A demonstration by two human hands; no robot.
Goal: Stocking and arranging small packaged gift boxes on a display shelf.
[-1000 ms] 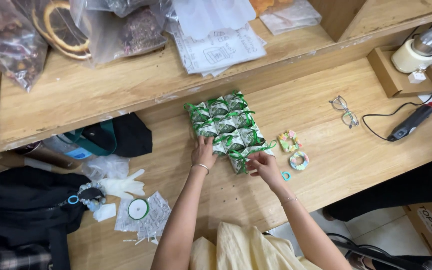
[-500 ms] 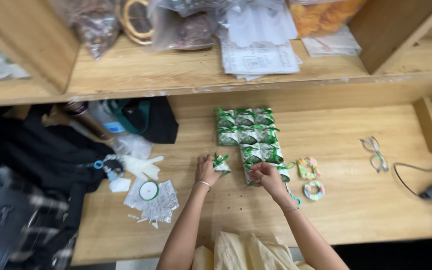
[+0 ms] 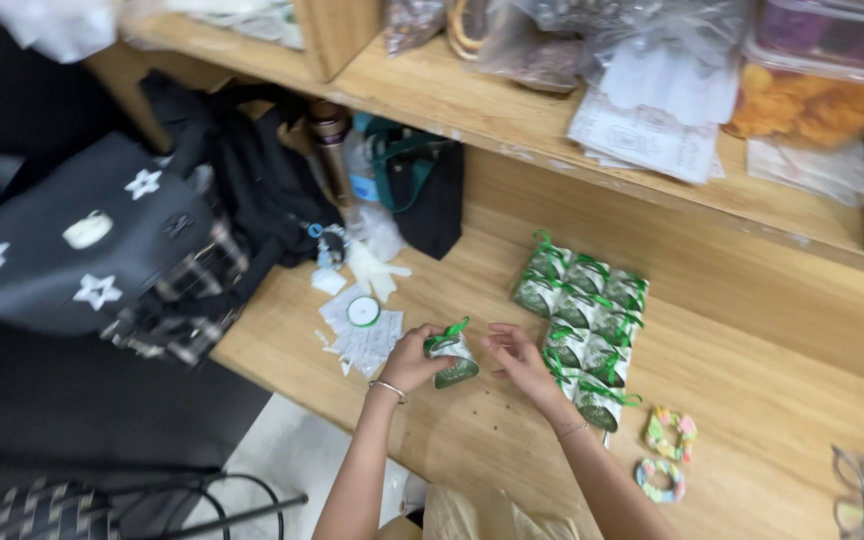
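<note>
Green-and-white pouch, small and tied with a green ribbon at its top, sits between both hands just above the wooden tabletop, left of a packed cluster of similar pouches.

Both forearms enter from the bottom edge and converge toward the pouch. The left hand, with a thin bracelet at the wrist, lies palm inward against the pouch's left side. The right hand reaches in from the right, wrist slightly raised.

The pouch is rounded at the base, printed in green on white, with ribbon ends projecting upward.

Left-hand fingers are curled around the pouch and clamped on it. Right-hand fingers are drawn close together, tips just beside the ribbon; contact cannot be confirmed.

A white roll of tape on clear packets lies left of the hands. Two pastel bead bracelets lie to the right.
</note>
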